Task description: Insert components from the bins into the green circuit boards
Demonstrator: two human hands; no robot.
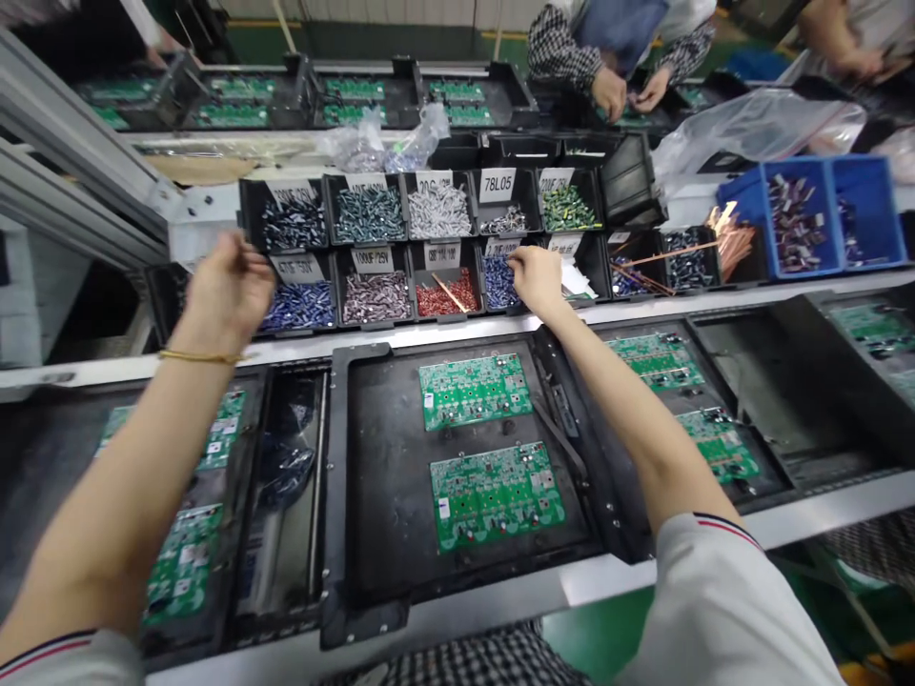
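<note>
My left hand (230, 288), slightly blurred, is raised at the front left bins with its fingers curled in; whatever they hold is hidden. Beside it is a bin of blue capacitors (306, 307). My right hand (539, 278) reaches over the bin of small blue capacitors (498, 282) labelled 2.2UF/100V, fingertips pinched together at its right side. I cannot make out what is between them. Below the hands, two green circuit boards, an upper one (476, 391) and a lower one (496, 495), lie flat in a black tray (382, 476).
More bins hold red parts (447, 293), white parts (437, 210) and green parts (567, 208). Blue boxes (801, 214) and copper-coloured strips (733, 238) stand right. Trays with boards (658, 362) flank the middle one. Across the line, a co-worker's hands (610, 93) work.
</note>
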